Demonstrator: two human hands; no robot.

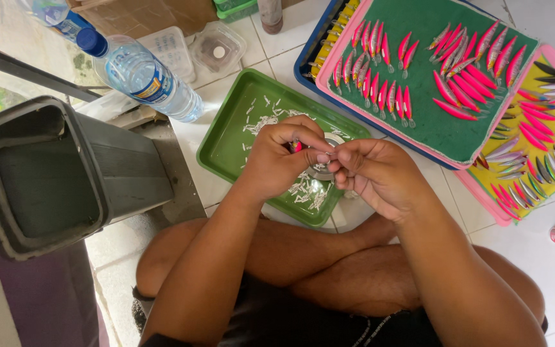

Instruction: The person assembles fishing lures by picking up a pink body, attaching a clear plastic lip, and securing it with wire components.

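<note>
Pinching a small pink lure [297, 146] over the green tray [226, 138], the left hand [277, 157] meets the right hand [374, 173], whose fingertips clench something too small to tell. At ten o'clock lies a clear bottle [146, 77] with blue label.

White tiled floor [290, 61] carries a green tray [226, 138], water bottle [142, 77] (lying flat), perhaps two clear tubs [216, 48].

Plastic water bottle [146, 77], clear containers [216, 46], dark bin [52, 173], yellow board [544, 148] of lures.
</note>
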